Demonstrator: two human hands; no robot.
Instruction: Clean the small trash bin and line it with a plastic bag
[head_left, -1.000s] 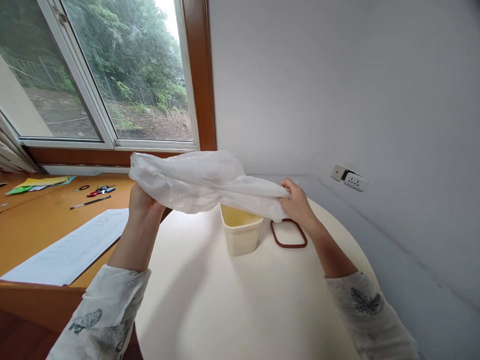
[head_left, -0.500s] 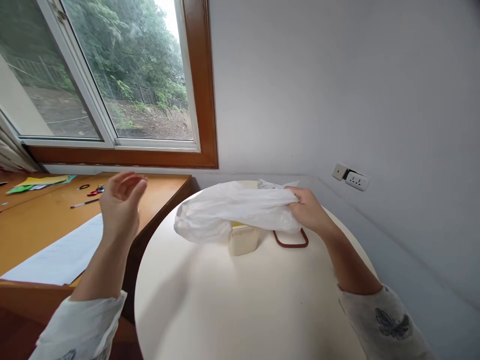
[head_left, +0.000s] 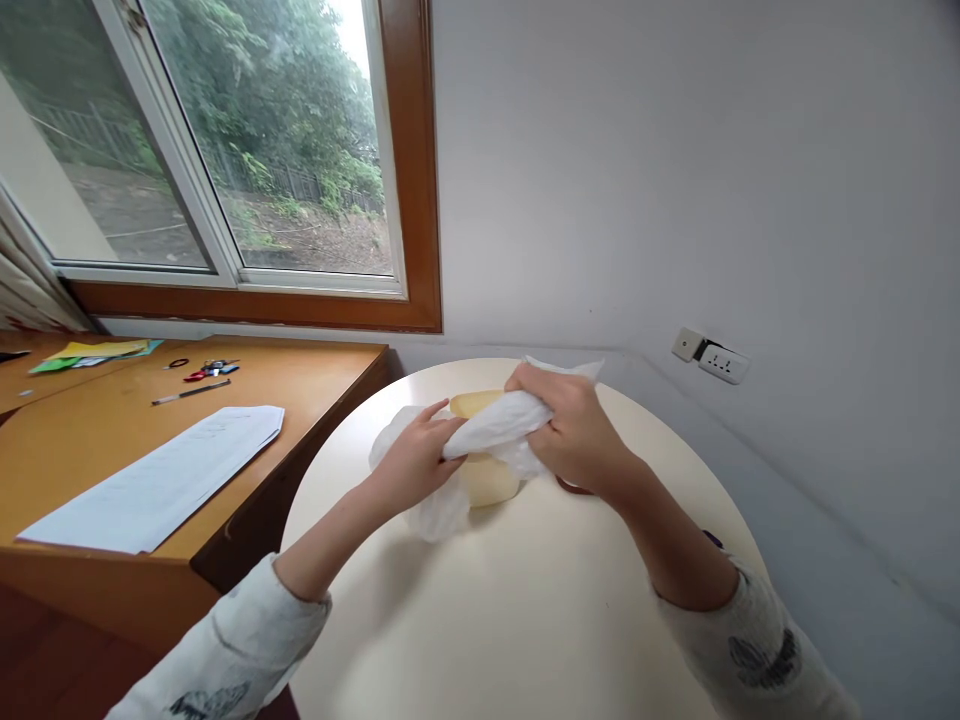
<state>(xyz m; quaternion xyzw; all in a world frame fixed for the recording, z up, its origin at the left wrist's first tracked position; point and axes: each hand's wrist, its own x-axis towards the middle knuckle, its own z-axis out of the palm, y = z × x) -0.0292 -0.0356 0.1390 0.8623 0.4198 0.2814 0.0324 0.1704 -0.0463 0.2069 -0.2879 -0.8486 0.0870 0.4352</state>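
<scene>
Against a pale wall, a round white table is seen, with a pale yellow container partly hidden by a white plastic bag. Handling of the bag is judged to be midway: it is gathered into a bunched length across the container, has yet to be let go, and a red-brown frame, mostly hidden, is not being handled. One stretch is pinched between thumb and fingers of the left hand, while the other is clenched in the right hand's closed grip.
</scene>
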